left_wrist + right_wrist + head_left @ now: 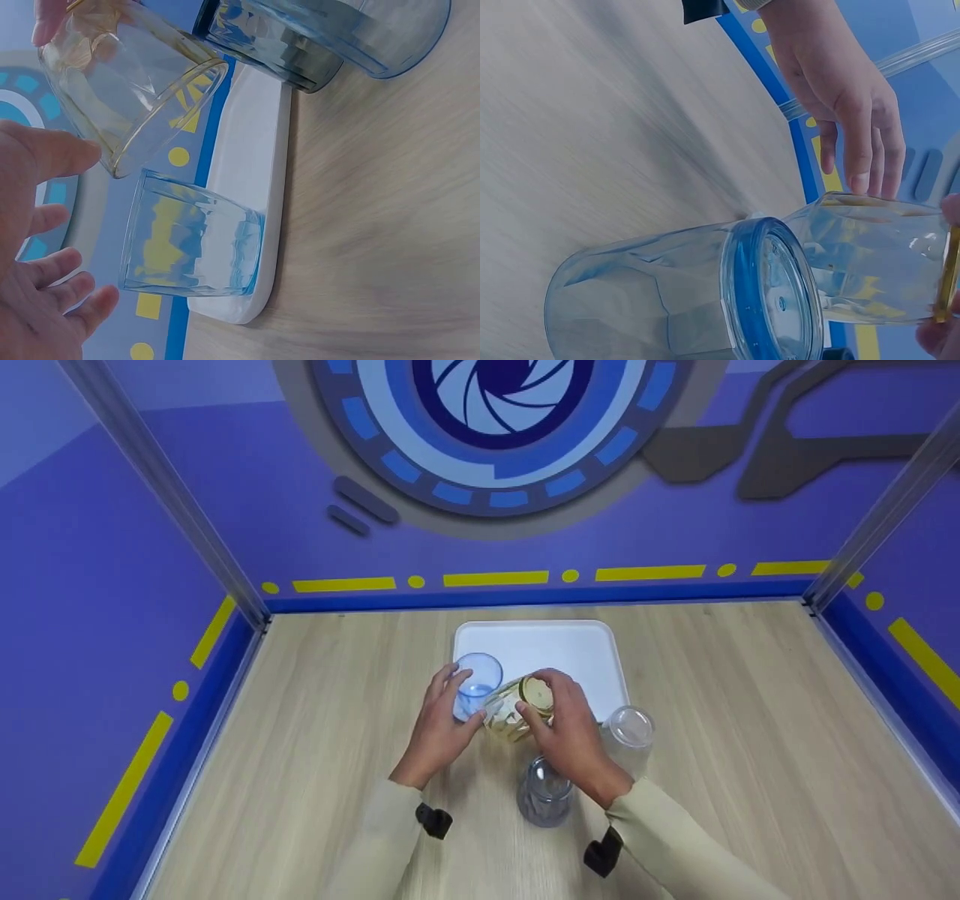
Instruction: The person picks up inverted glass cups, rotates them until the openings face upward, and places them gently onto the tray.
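My right hand (564,718) grips a yellow-tinted glass (516,706) by its base and holds it tilted over the front edge of the white tray (555,649). In the left wrist view that yellow glass (127,82) hangs mouth-down above the blue glass (195,240). The blue glass (478,682) stands upright on the tray's front left corner. My left hand (442,724) is beside it with its fingers spread (45,255), holding nothing. In the right wrist view, the left hand (847,97) hovers just by the yellow glass (877,262).
A grey glass (544,795) stands upside down on the wooden table (300,772) just in front of my hands. A clear glass (628,731) stands upside down by the tray's front right corner. Blue walls close in the table at the back and sides.
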`<state>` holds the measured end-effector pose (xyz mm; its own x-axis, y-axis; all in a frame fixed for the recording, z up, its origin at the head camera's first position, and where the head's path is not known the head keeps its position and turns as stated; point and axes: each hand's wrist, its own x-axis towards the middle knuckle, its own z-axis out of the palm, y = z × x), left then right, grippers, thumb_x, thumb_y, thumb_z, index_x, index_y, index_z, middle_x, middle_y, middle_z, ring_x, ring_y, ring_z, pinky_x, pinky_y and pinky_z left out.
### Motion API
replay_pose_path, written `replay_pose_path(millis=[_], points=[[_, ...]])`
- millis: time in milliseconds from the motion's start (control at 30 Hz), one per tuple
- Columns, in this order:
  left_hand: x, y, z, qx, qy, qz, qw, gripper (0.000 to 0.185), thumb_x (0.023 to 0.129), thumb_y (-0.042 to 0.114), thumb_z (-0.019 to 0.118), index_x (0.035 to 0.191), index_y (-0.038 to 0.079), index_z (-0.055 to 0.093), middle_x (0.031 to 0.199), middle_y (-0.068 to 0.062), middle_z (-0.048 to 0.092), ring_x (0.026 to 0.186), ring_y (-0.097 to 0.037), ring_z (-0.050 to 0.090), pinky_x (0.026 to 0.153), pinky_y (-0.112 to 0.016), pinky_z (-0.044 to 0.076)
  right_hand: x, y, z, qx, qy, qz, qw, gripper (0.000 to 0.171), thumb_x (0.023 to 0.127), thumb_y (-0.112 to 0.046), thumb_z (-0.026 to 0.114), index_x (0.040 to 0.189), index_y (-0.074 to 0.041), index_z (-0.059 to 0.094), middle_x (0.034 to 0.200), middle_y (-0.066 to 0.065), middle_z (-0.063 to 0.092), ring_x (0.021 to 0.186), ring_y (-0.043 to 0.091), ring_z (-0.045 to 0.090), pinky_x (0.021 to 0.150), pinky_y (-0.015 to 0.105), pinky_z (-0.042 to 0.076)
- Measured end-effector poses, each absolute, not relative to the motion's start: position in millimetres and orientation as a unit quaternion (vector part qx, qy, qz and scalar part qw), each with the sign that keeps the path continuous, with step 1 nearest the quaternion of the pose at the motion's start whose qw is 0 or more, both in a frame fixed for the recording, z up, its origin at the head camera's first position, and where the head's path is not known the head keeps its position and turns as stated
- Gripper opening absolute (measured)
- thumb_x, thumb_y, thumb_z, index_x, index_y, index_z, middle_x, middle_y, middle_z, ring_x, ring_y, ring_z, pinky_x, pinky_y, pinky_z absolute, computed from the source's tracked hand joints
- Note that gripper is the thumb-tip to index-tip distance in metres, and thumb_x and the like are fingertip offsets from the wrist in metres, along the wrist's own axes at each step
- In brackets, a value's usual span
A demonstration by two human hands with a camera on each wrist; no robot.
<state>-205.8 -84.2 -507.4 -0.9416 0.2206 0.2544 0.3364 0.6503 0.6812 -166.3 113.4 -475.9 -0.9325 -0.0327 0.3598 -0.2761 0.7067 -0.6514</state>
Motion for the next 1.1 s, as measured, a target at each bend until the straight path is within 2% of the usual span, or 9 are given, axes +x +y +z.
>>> replay_pose_path(millis=[367,667,900,1100], points=[[-201.2,-84.4,-505.3,-0.151,-0.905,-0.395,0.042,0.063,0.085,0.028,0.072,0.142,0.019,0.046,0.155,-0.005,0.031,0.144,-0.029,0.031,0.113,-0.050,0.035,-165.8,114.9,-475.7,0.084,-0.900,0.386,0.185,0.045,0.094,-0.030,0.063,0.132,-0.008,0.050,0.132,0.010,0.054,0.127,0.024,0.049,0.107,0.044,0.042],[-199.1,-84.8,-505.0,-0.166,-0.902,-0.397,0.030,0.072,0.080,0.035,0.078,0.143,0.022,0.045,0.156,-0.004,0.029,0.145,-0.029,0.028,0.113,-0.051,0.034,-166.0,115.8,-472.4,0.079,-0.894,0.400,0.187,0.047,0.095,-0.031,0.061,0.134,-0.008,0.048,0.133,0.010,0.054,0.125,0.023,0.051,0.103,0.044,0.046],[-198.8,-84.8,-506.0,-0.189,-0.892,-0.409,0.025,0.082,0.074,0.041,0.082,0.144,0.024,0.042,0.157,-0.002,0.028,0.145,-0.028,0.028,0.112,-0.051,0.036,-165.4,116.1,-469.4,0.066,-0.886,0.424,0.177,0.046,0.096,-0.031,0.060,0.133,-0.008,0.048,0.130,0.009,0.056,0.125,0.022,0.053,0.106,0.046,0.044],[-198.4,-84.0,-508.2,-0.206,-0.888,-0.410,0.029,0.087,0.073,0.041,0.083,0.146,0.022,0.040,0.157,-0.004,0.028,0.145,-0.028,0.028,0.112,-0.053,0.035,-165.4,117.2,-467.7,0.062,-0.875,0.446,0.179,0.043,0.096,-0.033,0.059,0.130,-0.009,0.049,0.129,0.008,0.058,0.126,0.022,0.053,0.105,0.046,0.044]])
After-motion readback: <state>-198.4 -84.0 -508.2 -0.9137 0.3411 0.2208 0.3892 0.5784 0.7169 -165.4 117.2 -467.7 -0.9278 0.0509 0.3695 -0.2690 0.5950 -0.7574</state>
